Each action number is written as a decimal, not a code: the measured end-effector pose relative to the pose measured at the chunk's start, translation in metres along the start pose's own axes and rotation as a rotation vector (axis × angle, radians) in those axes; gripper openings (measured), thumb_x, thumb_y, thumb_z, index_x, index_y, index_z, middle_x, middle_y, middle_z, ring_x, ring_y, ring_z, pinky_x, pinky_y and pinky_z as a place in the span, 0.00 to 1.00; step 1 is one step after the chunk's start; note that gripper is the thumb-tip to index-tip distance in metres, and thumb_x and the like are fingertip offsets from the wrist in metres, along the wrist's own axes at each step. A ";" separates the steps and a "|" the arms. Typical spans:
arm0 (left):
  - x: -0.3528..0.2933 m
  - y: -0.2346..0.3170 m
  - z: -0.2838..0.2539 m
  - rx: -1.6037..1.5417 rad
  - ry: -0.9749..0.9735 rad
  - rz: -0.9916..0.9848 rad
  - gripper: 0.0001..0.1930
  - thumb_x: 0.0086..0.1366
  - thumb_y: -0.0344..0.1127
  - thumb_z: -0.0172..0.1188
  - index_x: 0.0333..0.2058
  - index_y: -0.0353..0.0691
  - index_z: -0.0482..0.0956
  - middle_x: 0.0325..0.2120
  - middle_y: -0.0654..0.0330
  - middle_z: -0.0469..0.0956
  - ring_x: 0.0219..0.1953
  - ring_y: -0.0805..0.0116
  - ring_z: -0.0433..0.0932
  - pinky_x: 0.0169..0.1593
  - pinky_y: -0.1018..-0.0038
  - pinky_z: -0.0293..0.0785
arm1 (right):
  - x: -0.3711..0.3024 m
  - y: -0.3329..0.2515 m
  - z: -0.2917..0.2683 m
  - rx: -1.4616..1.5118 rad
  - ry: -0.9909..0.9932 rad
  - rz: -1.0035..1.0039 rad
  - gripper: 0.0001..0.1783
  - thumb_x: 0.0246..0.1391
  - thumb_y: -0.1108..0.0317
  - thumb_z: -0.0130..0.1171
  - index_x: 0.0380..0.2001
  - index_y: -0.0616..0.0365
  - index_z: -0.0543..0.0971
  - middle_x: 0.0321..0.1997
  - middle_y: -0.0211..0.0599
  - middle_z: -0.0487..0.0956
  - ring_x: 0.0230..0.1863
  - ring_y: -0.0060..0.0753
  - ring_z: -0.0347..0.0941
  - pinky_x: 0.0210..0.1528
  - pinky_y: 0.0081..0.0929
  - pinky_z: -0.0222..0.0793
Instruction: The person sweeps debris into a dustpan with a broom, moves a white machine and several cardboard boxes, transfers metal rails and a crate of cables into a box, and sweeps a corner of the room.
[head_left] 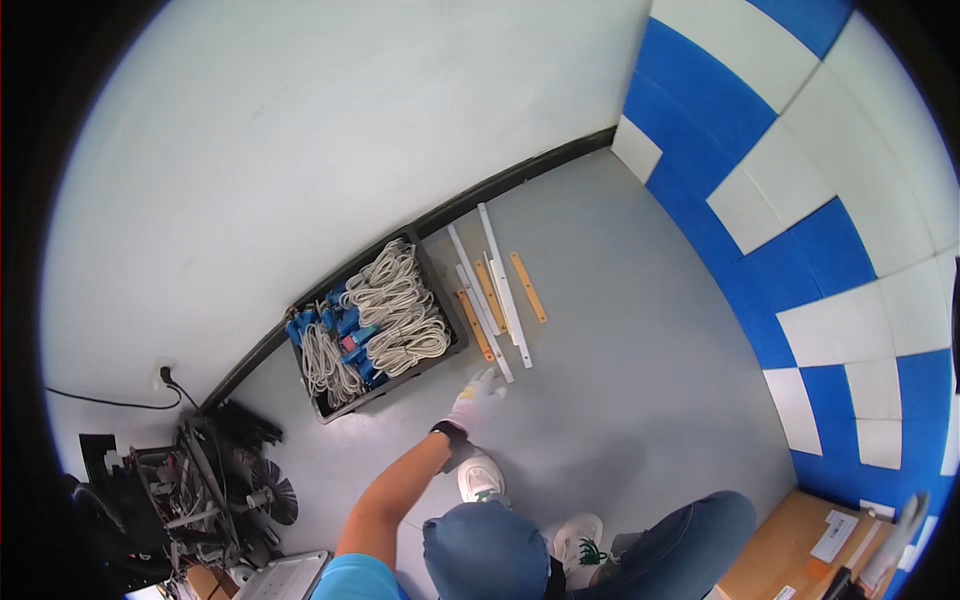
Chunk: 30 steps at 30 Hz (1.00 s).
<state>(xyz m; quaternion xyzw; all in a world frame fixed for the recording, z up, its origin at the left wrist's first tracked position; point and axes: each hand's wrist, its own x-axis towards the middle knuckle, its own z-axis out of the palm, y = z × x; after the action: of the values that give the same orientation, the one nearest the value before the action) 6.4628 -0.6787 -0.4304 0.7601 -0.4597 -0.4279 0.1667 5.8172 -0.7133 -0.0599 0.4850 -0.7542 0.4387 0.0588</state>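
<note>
My left hand (476, 400), in a white glove with a black wrist strap, reaches out over the grey floor with its fingers apart and holds nothing. Its fingertips are at the near ends of several long white strips (500, 290) and orange strips (528, 287) that lie side by side on the floor. To the left of the strips stands a black crate (436, 285) filled with coiled white cables (400, 310) that have blue plugs. My right hand is out of view. My white shoes (480, 480) and my knees in jeans show below the hand.
A white wall with a dark skirting runs behind the crate; it has a socket with a black cable (165, 377). Blue and white panels (800, 230) cover the right wall. Dark machine parts and a brush (200, 485) lie lower left. A cardboard box (790, 555) sits lower right.
</note>
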 end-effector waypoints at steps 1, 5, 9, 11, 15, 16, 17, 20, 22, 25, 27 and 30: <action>0.008 -0.012 0.013 0.012 0.141 0.025 0.29 0.54 0.45 0.52 0.52 0.37 0.60 0.50 0.43 0.62 0.54 0.48 0.60 0.55 0.64 0.57 | -0.010 -0.016 0.044 0.034 -0.174 -0.067 0.25 0.56 0.61 0.43 0.55 0.62 0.58 0.56 0.43 0.61 0.56 0.36 0.59 0.57 0.34 0.52; 0.040 0.006 0.043 -0.048 0.381 -0.041 0.29 0.54 0.43 0.52 0.52 0.36 0.59 0.51 0.45 0.60 0.53 0.46 0.59 0.54 0.62 0.59 | -0.071 -0.102 0.155 0.102 -0.762 -0.234 0.24 0.54 0.66 0.44 0.54 0.63 0.60 0.57 0.41 0.62 0.60 0.33 0.53 0.60 0.30 0.47; 0.063 -0.024 0.041 -0.047 0.556 -0.154 0.30 0.53 0.40 0.52 0.53 0.36 0.55 0.54 0.47 0.56 0.54 0.47 0.57 0.54 0.61 0.58 | -0.139 -0.194 0.250 0.084 -1.188 -0.233 0.23 0.48 0.73 0.48 0.50 0.62 0.64 0.52 0.41 0.66 0.51 0.35 0.63 0.54 0.28 0.57; 0.077 -0.007 0.044 -0.050 0.539 -0.160 0.31 0.53 0.40 0.52 0.55 0.36 0.53 0.55 0.47 0.54 0.55 0.47 0.56 0.56 0.61 0.57 | -0.157 -0.196 0.305 0.147 -1.262 -0.372 0.21 0.47 0.71 0.49 0.48 0.62 0.66 0.49 0.40 0.69 0.48 0.34 0.65 0.52 0.27 0.59; 0.094 0.008 0.037 -0.119 0.536 -0.194 0.35 0.53 0.39 0.52 0.56 0.32 0.48 0.57 0.41 0.49 0.58 0.45 0.50 0.59 0.62 0.51 | -0.223 -0.198 0.424 0.085 -1.377 -0.377 0.22 0.47 0.64 0.52 0.47 0.59 0.67 0.48 0.43 0.70 0.51 0.38 0.65 0.53 0.28 0.59; 0.099 0.014 0.036 -0.156 0.550 -0.209 0.36 0.53 0.39 0.52 0.57 0.32 0.46 0.57 0.40 0.48 0.59 0.45 0.49 0.60 0.63 0.49 | -0.240 -0.197 0.447 0.067 -1.379 -0.401 0.23 0.47 0.63 0.52 0.47 0.58 0.67 0.49 0.44 0.69 0.52 0.40 0.64 0.53 0.30 0.58; 0.101 0.017 0.030 -0.179 0.501 -0.269 0.37 0.54 0.40 0.52 0.58 0.31 0.44 0.57 0.38 0.46 0.60 0.46 0.45 0.61 0.65 0.46 | -0.261 -0.197 0.472 0.059 -1.395 -0.423 0.24 0.47 0.62 0.52 0.48 0.58 0.67 0.50 0.45 0.68 0.53 0.43 0.63 0.54 0.32 0.58; 0.103 0.022 0.010 -0.457 0.418 -0.361 0.38 0.55 0.41 0.51 0.58 0.31 0.43 0.58 0.40 0.43 0.61 0.48 0.43 0.62 0.67 0.45 | -0.318 -0.213 0.523 -0.054 -1.413 -0.423 0.26 0.45 0.62 0.53 0.49 0.57 0.66 0.53 0.45 0.65 0.54 0.45 0.60 0.56 0.34 0.57; 0.098 0.030 -0.004 -0.498 0.337 -0.433 0.37 0.56 0.41 0.50 0.59 0.33 0.42 0.59 0.43 0.44 0.62 0.51 0.44 0.62 0.69 0.45 | -0.348 -0.219 0.551 -0.091 -1.404 -0.439 0.27 0.45 0.62 0.54 0.50 0.58 0.65 0.53 0.46 0.64 0.55 0.45 0.60 0.56 0.33 0.57; 0.100 0.025 -0.002 -0.507 0.284 -0.415 0.37 0.57 0.45 0.47 0.59 0.37 0.41 0.58 0.46 0.49 0.61 0.54 0.50 0.61 0.71 0.47 | -0.377 -0.228 0.580 0.010 -1.408 -0.353 0.29 0.43 0.62 0.56 0.51 0.57 0.64 0.54 0.47 0.63 0.55 0.46 0.59 0.56 0.34 0.57; 0.103 0.026 0.000 -0.548 0.306 -0.428 0.36 0.58 0.46 0.46 0.60 0.38 0.41 0.58 0.46 0.51 0.60 0.54 0.52 0.60 0.71 0.49 | -0.390 -0.234 0.589 -0.026 -1.375 -0.245 0.33 0.40 0.60 0.58 0.52 0.57 0.63 0.54 0.51 0.62 0.56 0.49 0.58 0.55 0.34 0.58; 0.103 0.016 -0.005 -0.729 0.314 -0.524 0.35 0.59 0.46 0.44 0.60 0.41 0.41 0.57 0.47 0.54 0.58 0.54 0.56 0.58 0.71 0.52 | -0.403 -0.254 0.588 -0.127 -1.334 -0.129 0.35 0.38 0.58 0.60 0.52 0.56 0.63 0.53 0.53 0.61 0.55 0.53 0.58 0.55 0.35 0.58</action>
<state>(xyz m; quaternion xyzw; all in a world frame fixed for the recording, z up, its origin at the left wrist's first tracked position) 6.4796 -0.7746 -0.4686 0.7979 -0.0415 -0.4691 0.3763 6.4249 -0.8992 -0.4713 0.6920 -0.6228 -0.0042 -0.3650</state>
